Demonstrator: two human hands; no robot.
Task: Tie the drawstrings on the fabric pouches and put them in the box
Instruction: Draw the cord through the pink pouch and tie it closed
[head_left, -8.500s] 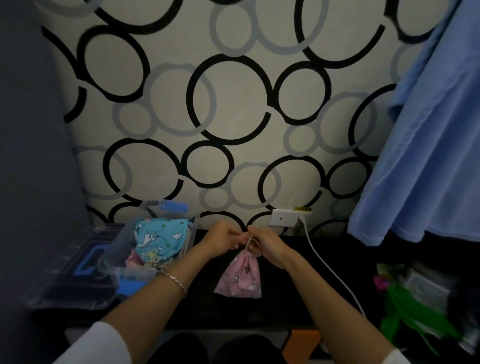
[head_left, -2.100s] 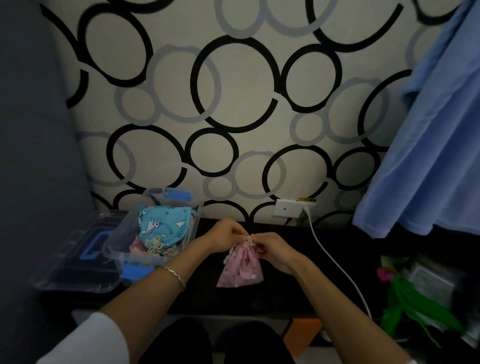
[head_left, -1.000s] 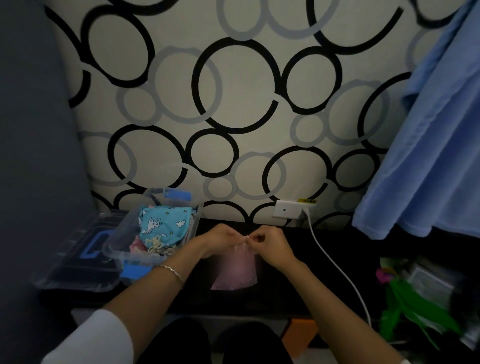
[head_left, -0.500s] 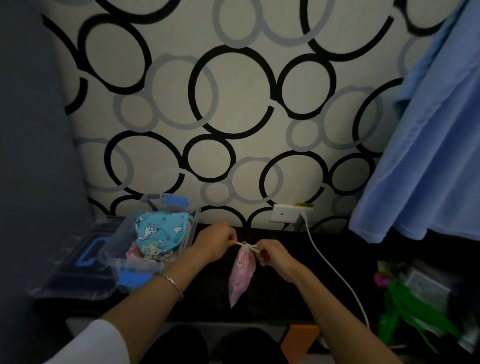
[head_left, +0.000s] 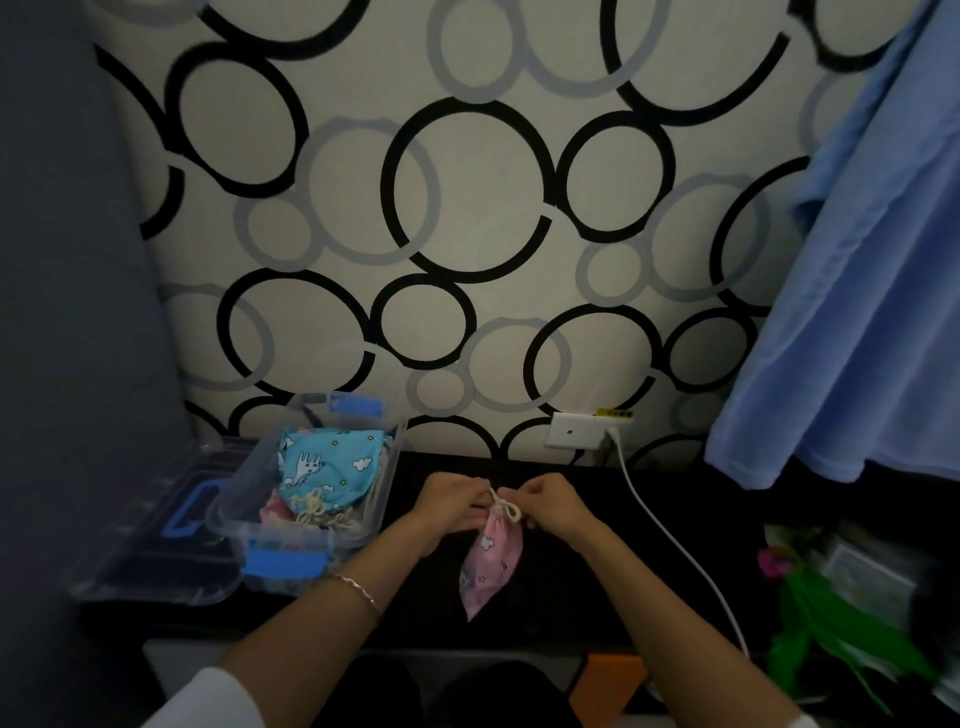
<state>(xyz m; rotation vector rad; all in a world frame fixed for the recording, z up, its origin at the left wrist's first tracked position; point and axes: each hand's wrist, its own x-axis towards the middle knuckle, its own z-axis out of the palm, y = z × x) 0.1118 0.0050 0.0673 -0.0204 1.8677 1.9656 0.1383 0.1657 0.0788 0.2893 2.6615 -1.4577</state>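
- The wall (head_left: 467, 208) behind the worktop (head_left: 571, 587) carries black and grey rings; a blue cloth (head_left: 857, 312) hangs at its right.
- On the worktop's left end sits my clear box (head_left: 363, 525), open, with a blue pouch (head_left: 327, 473) and other tied ones inside; its lid (head_left: 156, 551) lies just left of it.
- A white cable (head_left: 670, 540) runs from the wall socket (head_left: 571, 431) across the worktop's right part.
- The pink pouch (head_left: 491, 561) hangs over the worktop's middle, near the back edge, right of the box.
- My left hand (head_left: 454, 504) and right hand (head_left: 556, 506) each pinch an end of the pouch's cord (head_left: 504, 506), fingers closed tight on it, a knot between them.
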